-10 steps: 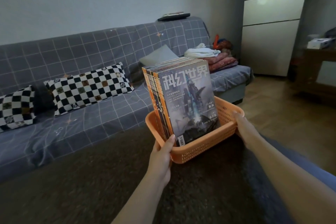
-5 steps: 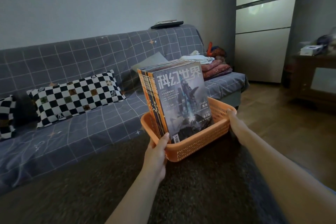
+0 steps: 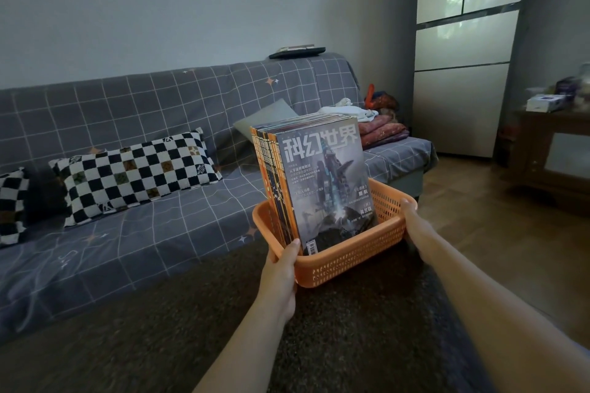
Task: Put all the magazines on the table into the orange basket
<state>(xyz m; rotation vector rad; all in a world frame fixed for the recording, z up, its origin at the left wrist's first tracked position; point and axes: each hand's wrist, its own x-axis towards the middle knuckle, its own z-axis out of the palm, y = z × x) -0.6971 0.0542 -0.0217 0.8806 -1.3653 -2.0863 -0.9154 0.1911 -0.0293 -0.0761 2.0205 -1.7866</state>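
Orange perforated plastic is what I have hold of: the orange basket (image 3: 348, 257) sits on the dark tabletop (image 3: 351, 329), and my left hand (image 3: 281, 277) grips its near left corner, thumb hooked over the rim beside the front cover. My right hand (image 3: 415, 226) is at the far right end of the basket, touching the rim; its fingers are hidden behind the wall, so I cannot tell how tightly they curl.

Standing upright inside, leaning a little toward the left end, is the stack of magazines (image 3: 319, 182), the front one a glossy science-fiction issue with a grey-blue cover. No magazine shows on the bare part of the tabletop in view, so I judge the loading about done.

That many issues together should be heavy for such a thin, latticed basket; I expect the walls to flex and the rim to bow if lifted by one end. The glossy covers will probably slide against each other, and the tall stack sits high above the low walls, so a tilt could tip it out. Best hold is both short ends at the rim, kept level.
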